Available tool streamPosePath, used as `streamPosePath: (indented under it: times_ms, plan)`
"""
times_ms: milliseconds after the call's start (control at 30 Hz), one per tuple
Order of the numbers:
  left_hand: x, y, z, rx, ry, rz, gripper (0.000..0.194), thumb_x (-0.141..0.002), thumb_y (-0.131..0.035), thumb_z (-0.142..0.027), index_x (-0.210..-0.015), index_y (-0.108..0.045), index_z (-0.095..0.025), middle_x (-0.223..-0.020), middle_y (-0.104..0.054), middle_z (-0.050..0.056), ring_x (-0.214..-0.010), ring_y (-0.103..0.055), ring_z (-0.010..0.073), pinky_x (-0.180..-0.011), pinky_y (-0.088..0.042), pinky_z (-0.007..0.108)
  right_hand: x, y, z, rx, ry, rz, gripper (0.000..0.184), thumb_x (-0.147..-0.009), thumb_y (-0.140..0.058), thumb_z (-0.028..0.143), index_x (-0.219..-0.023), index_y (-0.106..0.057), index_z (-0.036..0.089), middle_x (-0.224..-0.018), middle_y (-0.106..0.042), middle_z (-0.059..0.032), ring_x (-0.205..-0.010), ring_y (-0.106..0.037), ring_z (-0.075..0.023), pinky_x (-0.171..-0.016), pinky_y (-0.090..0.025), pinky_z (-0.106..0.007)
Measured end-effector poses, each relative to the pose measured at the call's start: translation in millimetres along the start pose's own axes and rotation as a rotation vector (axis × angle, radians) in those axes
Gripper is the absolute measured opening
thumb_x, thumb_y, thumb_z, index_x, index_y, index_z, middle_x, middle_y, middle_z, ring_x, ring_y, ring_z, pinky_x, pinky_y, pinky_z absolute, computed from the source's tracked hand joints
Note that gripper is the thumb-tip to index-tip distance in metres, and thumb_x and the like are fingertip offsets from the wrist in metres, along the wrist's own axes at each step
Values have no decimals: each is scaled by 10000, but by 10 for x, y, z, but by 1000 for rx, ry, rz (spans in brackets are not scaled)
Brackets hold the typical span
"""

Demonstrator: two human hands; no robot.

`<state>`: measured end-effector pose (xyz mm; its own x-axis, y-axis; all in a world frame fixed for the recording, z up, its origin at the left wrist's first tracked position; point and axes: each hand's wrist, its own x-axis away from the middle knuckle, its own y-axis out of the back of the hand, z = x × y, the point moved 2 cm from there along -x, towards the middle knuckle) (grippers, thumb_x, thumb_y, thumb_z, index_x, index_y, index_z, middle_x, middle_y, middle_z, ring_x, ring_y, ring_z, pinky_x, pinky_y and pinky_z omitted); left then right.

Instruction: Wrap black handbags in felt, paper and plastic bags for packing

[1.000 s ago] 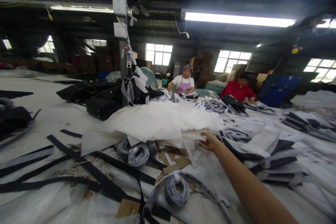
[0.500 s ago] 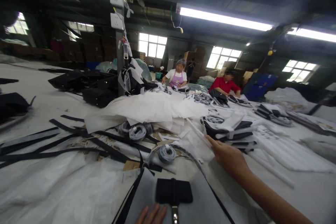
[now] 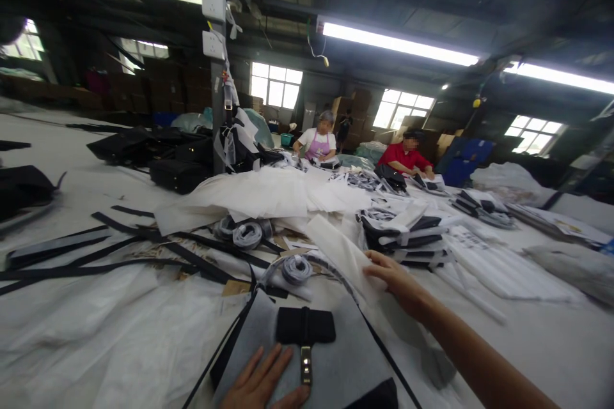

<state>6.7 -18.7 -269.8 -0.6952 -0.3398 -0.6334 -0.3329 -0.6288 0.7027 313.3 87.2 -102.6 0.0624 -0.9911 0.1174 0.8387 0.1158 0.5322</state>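
Observation:
A bag [image 3: 345, 358] lies close in front of me, its front covered by a pale grey sheet with a black flap piece [image 3: 306, 326] and a shiny metal clasp [image 3: 306, 365] showing. My left hand [image 3: 266, 380] rests flat on this covering beside the clasp, fingers spread. Beyond the bag's right side, my right hand [image 3: 396, 278] grips the edge of a thin white sheet [image 3: 336, 246] between thumb and fingers. A coiled grey-wrapped strap [image 3: 296, 269] sits just behind the bag, inside its raised handle.
A white sheet pile [image 3: 268, 192] lies ahead, black straps [image 3: 144, 239] and clear plastic [image 3: 125, 332] to the left. Stacked black pieces [image 3: 403, 233] stand right. A post [image 3: 219, 96] rises from the table; black bags [image 3: 177, 169] sit beside it. Two people [image 3: 319, 140] work across the table.
My right hand has closed on the white sheet and lifted its edge. My left hand has come further onto the bag's front. The view has shifted slightly.

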Motion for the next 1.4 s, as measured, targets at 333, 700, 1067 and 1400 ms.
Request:
streamPosePath:
  times_ms: [333, 700, 1067, 1400]
  plan:
    - [-84, 153, -100, 276, 202, 188, 519, -958, -578, -306, -1435, -437, -453, -1126, -695, 24, -1019, -661, 207, -903, -536, 339, 449, -644, 58, 313, 225, 576, 636, -754, -554, 150, -1368, -587, 310, -1380, -614, -43, -1256, -569, -279, -1105, -386, -448]
    - [-41, 146, -153, 510, 296, 327, 708, -865, -693, -185, -1458, -401, -436, -1271, -673, -7, -1029, -677, 198, -931, -537, 300, 798, -1106, -161, 634, 529, 416, 693, -853, -652, 401, -1474, -454, 165, -1457, -521, -172, -1323, -506, -324, -1125, -406, -465]
    - [-39, 166, -89, 358, 200, 328, 792, -871, -684, -138, -1498, -314, -448, -1535, -437, 80, -1356, -482, 298, -1093, -430, 501, 549, -932, 4, 629, 575, 191, 553, -922, -436, 148, -1465, -454, 256, -1433, -566, -90, -1289, -562, -244, -1064, -479, -429]
    - [-39, 191, -118, 498, 279, 297, 737, -898, -647, -130, -1497, -337, -429, -1475, -524, -33, -1245, -587, 217, -1030, -505, 340, 731, -1082, -475, 915, 784, 473, 647, -926, -527, 130, -1530, -337, 264, -1571, -363, -70, -1407, -419, -266, -1162, -364, -488]
